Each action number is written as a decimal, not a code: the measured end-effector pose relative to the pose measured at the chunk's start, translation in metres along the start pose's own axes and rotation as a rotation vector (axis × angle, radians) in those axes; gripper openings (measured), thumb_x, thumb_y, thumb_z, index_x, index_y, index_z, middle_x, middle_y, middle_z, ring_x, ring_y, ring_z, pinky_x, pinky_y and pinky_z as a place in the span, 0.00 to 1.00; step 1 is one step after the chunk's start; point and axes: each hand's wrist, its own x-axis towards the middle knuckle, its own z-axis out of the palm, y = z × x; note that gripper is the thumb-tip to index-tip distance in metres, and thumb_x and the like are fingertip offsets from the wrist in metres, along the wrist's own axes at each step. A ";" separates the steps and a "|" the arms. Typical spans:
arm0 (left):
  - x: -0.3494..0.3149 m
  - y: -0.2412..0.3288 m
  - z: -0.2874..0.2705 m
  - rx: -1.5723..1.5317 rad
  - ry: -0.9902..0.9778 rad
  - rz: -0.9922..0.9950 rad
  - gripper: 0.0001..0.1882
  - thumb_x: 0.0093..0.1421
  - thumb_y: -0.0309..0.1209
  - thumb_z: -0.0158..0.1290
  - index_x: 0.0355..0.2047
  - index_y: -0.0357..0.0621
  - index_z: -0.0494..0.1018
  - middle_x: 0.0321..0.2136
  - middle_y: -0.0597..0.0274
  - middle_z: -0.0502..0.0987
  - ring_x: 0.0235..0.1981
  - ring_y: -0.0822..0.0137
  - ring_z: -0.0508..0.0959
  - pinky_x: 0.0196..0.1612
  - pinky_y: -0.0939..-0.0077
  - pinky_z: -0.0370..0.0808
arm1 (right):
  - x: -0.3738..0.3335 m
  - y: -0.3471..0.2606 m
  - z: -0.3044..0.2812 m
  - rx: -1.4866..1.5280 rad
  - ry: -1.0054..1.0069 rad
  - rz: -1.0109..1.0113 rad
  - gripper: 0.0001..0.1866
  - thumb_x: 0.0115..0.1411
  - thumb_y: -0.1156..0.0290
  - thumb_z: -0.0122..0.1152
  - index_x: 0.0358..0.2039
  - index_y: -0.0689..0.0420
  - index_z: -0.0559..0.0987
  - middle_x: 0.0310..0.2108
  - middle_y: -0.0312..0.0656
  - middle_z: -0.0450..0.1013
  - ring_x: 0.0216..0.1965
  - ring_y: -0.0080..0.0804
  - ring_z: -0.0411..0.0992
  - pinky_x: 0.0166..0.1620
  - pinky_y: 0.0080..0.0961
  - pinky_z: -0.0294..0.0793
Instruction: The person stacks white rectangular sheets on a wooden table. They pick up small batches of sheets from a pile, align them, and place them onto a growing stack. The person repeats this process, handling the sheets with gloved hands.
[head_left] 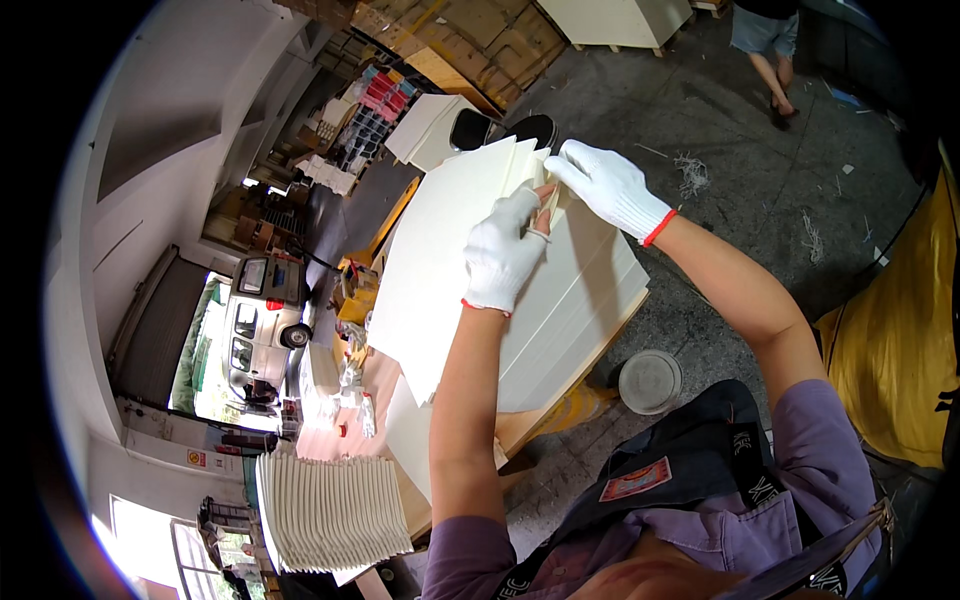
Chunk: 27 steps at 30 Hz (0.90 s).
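Note:
A fanned pile of large white paper or card sheets (430, 260) lies on a wooden table in front of me. My left hand (503, 250), in a white glove with bare fingertips, lies over the sheets with its fingers curled at their far right edge. Close beside it, my right hand (605, 190), in a white glove with a red cuff, pinches the same edge. Several sheet corners stand slightly apart there. Under my hands, more flat white sheets (575, 320) form a neat stack reaching the table's right edge.
A tall stack of bent white sheets (330, 510) stands at the lower left. A round lidded tub (650, 382) is on the floor right of the table. A yellow sack (895, 330) stands at far right. Another person's legs (775, 75) show at the back; a van (262, 320) is at left.

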 end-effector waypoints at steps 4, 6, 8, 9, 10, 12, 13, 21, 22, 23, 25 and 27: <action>-0.006 0.010 -0.004 0.176 0.050 -0.012 0.24 0.62 0.30 0.61 0.58 0.64 0.78 0.34 0.53 0.82 0.34 0.53 0.84 0.40 0.63 0.79 | 0.003 -0.015 -0.017 0.414 0.146 0.104 0.28 0.65 0.40 0.60 0.44 0.56 0.78 0.36 0.44 0.78 0.42 0.36 0.78 0.45 0.35 0.77; -0.006 0.009 -0.004 0.195 0.106 0.011 0.23 0.62 0.30 0.60 0.58 0.61 0.78 0.36 0.53 0.83 0.34 0.51 0.84 0.39 0.63 0.80 | 0.006 -0.023 -0.006 1.045 -0.049 0.357 0.27 0.64 0.45 0.64 0.49 0.56 0.77 0.42 0.44 0.77 0.46 0.36 0.77 0.46 0.33 0.78; -0.010 0.001 -0.003 0.183 0.274 0.143 0.22 0.62 0.29 0.60 0.57 0.57 0.78 0.38 0.54 0.83 0.34 0.53 0.84 0.39 0.63 0.80 | 0.001 -0.040 0.003 1.429 -0.264 0.605 0.26 0.63 0.55 0.69 0.54 0.58 0.75 0.50 0.46 0.74 0.50 0.37 0.76 0.50 0.30 0.81; -0.018 0.003 -0.002 0.101 0.311 0.164 0.21 0.61 0.29 0.60 0.56 0.56 0.78 0.38 0.54 0.83 0.36 0.53 0.84 0.40 0.63 0.80 | 0.000 -0.044 0.006 1.384 -0.300 0.608 0.26 0.64 0.56 0.68 0.55 0.58 0.74 0.51 0.46 0.74 0.50 0.38 0.76 0.51 0.31 0.82; -0.026 0.007 -0.002 0.024 0.344 0.189 0.21 0.61 0.29 0.61 0.56 0.54 0.78 0.39 0.54 0.83 0.37 0.54 0.84 0.41 0.63 0.80 | 0.000 -0.049 0.010 1.344 -0.340 0.606 0.25 0.65 0.57 0.67 0.56 0.59 0.73 0.51 0.46 0.73 0.50 0.39 0.76 0.51 0.31 0.82; -0.073 0.026 -0.008 -0.237 0.271 0.084 0.22 0.59 0.29 0.63 0.55 0.54 0.77 0.41 0.53 0.82 0.42 0.53 0.83 0.45 0.62 0.80 | -0.004 -0.066 0.013 1.362 -0.455 0.568 0.21 0.69 0.65 0.61 0.58 0.59 0.71 0.51 0.47 0.73 0.52 0.42 0.76 0.54 0.35 0.83; -0.094 0.027 -0.001 -0.312 0.180 0.045 0.24 0.62 0.32 0.62 0.59 0.53 0.74 0.45 0.54 0.82 0.48 0.58 0.82 0.49 0.66 0.79 | 0.004 -0.048 0.028 1.365 -0.383 0.618 0.20 0.70 0.68 0.58 0.58 0.61 0.70 0.53 0.48 0.72 0.54 0.44 0.76 0.56 0.39 0.83; -0.178 0.032 -0.076 -2.257 0.922 -0.857 0.29 0.73 0.44 0.46 0.69 0.42 0.60 0.71 0.42 0.59 0.70 0.42 0.63 0.70 0.44 0.65 | 0.015 -0.067 0.026 1.157 -0.459 0.604 0.22 0.68 0.76 0.54 0.61 0.67 0.67 0.56 0.55 0.72 0.56 0.48 0.75 0.57 0.46 0.84; -0.191 0.030 -0.084 -2.279 0.933 -0.825 0.31 0.73 0.45 0.44 0.70 0.42 0.59 0.72 0.42 0.57 0.71 0.42 0.62 0.70 0.43 0.64 | 0.014 -0.068 0.026 1.143 -0.453 0.603 0.22 0.68 0.77 0.54 0.61 0.67 0.67 0.56 0.56 0.72 0.57 0.48 0.75 0.57 0.46 0.83; -0.205 0.028 -0.089 -2.302 0.940 -0.793 0.32 0.74 0.47 0.42 0.71 0.41 0.57 0.73 0.42 0.54 0.72 0.41 0.60 0.71 0.42 0.63 | 0.015 -0.068 0.026 1.128 -0.444 0.601 0.22 0.68 0.77 0.53 0.61 0.68 0.67 0.56 0.56 0.72 0.57 0.48 0.75 0.57 0.46 0.83; -0.227 0.032 -0.095 -2.473 0.730 -0.709 0.35 0.74 0.50 0.39 0.73 0.41 0.54 0.75 0.42 0.52 0.73 0.40 0.58 0.72 0.41 0.60 | 0.016 -0.064 0.026 1.133 -0.440 0.588 0.22 0.69 0.76 0.52 0.61 0.69 0.66 0.57 0.56 0.71 0.58 0.49 0.74 0.59 0.46 0.83; -0.243 0.038 -0.101 -2.689 0.290 -0.592 0.37 0.74 0.53 0.36 0.74 0.41 0.52 0.75 0.42 0.51 0.73 0.39 0.56 0.74 0.41 0.57 | 0.013 -0.072 0.028 1.099 -0.415 0.607 0.22 0.69 0.75 0.52 0.61 0.69 0.65 0.59 0.56 0.70 0.59 0.49 0.74 0.59 0.45 0.83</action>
